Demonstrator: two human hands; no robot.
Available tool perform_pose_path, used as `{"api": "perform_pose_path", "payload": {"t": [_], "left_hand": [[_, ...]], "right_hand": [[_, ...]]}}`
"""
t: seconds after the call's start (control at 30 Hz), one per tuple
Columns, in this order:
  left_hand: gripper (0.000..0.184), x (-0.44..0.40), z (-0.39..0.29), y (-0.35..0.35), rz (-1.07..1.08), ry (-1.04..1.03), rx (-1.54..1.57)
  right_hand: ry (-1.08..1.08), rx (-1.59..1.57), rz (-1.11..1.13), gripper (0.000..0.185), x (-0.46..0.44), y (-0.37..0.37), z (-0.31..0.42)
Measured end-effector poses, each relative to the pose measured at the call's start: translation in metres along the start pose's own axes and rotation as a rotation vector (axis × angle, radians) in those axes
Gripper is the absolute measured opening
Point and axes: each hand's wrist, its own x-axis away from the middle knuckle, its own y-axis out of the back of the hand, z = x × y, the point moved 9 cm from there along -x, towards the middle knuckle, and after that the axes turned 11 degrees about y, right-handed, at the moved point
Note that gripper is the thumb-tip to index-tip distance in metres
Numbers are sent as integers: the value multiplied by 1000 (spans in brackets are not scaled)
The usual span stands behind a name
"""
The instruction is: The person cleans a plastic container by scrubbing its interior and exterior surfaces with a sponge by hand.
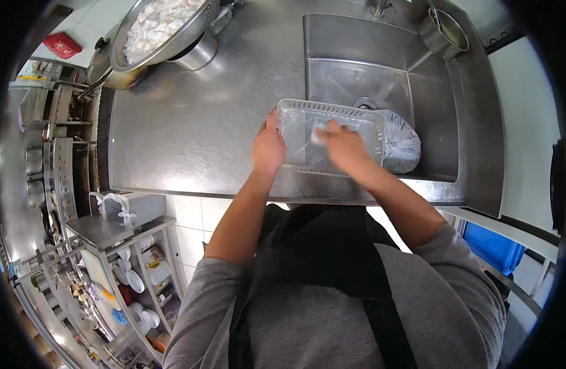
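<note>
A translucent white plastic basket (332, 109) with a slotted rim is held across the front left corner of the sink. My left hand (270, 147) grips its left end, thumb along the side wall. Inside the basket is my right hand (346, 146), blurred by motion, with its fingers closed on a small white wad (318, 134). Whether the wad is cloth, paper or sponge I cannot make out. Just right of the basket sits a tied white plastic bag (401, 142) with dark writing on it; its contents are hidden.
The steel sink (439, 141) has a drain (364, 103) behind the basket and a metal pot (444, 37) at its back right corner. A steel colander (190, 37) full of pale, raw-looking pieces tilts over a metal container (200, 54) at the back left. Shelving (129, 264) stands lower left.
</note>
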Motion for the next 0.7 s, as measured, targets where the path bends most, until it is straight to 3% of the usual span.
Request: {"api": "perform_pose_path", "payload": {"t": [0.1,0.2,0.47,0.53,0.7], "left_hand": [[56,4,1,3,4,24,-11],[55,-1,0,1,3,19,-9],[54,-1,5,1,0,33,-10],[55,-1,5,1,-4,49,6],[55,0,6,1,-24,24,-9]], "right_hand": [[-152,47,-66,38,-1,11,-19],[30,51,-14,38,-5,-7,28],[-44,52,-116,36,-33,8,19],[50,72,59,44,-2,-3,22],[56,91,20,45,-16,4,19]]}}
